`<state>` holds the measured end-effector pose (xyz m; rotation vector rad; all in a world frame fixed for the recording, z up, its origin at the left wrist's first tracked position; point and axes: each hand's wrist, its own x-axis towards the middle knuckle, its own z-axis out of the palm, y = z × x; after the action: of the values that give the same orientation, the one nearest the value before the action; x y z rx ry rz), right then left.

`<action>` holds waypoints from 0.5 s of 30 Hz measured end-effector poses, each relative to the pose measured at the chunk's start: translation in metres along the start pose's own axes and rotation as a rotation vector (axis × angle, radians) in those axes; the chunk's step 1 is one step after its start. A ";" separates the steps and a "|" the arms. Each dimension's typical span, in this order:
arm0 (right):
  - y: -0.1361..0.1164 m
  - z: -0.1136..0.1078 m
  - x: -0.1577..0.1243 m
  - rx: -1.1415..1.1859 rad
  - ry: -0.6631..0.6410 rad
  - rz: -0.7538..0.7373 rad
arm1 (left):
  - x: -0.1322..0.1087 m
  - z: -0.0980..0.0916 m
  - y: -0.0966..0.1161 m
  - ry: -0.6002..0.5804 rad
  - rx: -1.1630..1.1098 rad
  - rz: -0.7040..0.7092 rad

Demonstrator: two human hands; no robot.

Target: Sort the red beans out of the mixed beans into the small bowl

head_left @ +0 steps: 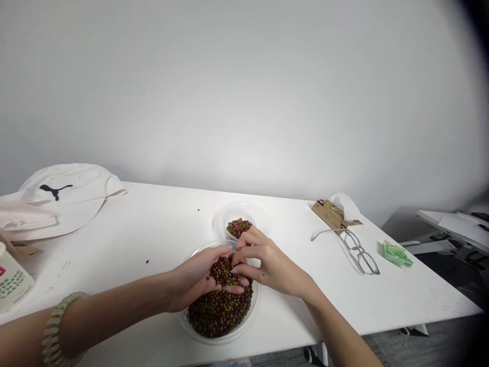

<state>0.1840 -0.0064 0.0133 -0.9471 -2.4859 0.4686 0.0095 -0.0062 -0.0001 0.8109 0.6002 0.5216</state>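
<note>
My left hand (202,280) is palm up and cupped around a heap of mixed dark red and green beans (223,272). It is over a clear round bowl (256,306) that holds more of the same beans (219,316). From the right, my right hand (260,257) reaches over the heap with thumb and fingertips pinched together at the beans. Whatever is between those fingertips is too small to make out. Just behind, a second clear bowl (250,210) has a smaller pile of red and green beans (239,227), partly covered by my right hand.
Two stray beans (147,261) lie on the white table (126,224). At left are a white cap (76,186) and a paper cup (13,283). Glasses (361,250), brown cardboard (330,214), a white tissue (346,206) and a green packet (397,253) are at right.
</note>
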 end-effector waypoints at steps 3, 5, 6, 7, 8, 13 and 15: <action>0.001 -0.004 0.001 0.062 0.034 -0.031 | 0.000 -0.001 0.000 0.003 -0.017 -0.006; 0.005 -0.008 0.002 0.080 0.136 -0.014 | -0.002 -0.001 0.000 0.006 -0.013 -0.017; 0.009 -0.010 0.003 0.059 0.222 0.021 | -0.003 -0.001 0.001 0.008 -0.011 -0.021; 0.012 -0.012 0.003 0.018 0.316 0.068 | -0.004 -0.001 0.001 0.008 -0.008 -0.025; 0.016 -0.014 0.004 -0.029 0.397 0.118 | -0.004 -0.001 0.002 0.006 -0.006 -0.027; 0.017 -0.018 0.001 -0.013 0.267 0.124 | -0.005 0.001 0.004 -0.002 -0.003 -0.024; 0.011 -0.016 0.000 0.044 0.123 0.051 | -0.004 0.001 0.003 -0.009 -0.007 -0.019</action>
<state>0.1983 0.0038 0.0223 -0.9932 -2.3369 0.4657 0.0065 -0.0077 0.0036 0.7994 0.5970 0.5025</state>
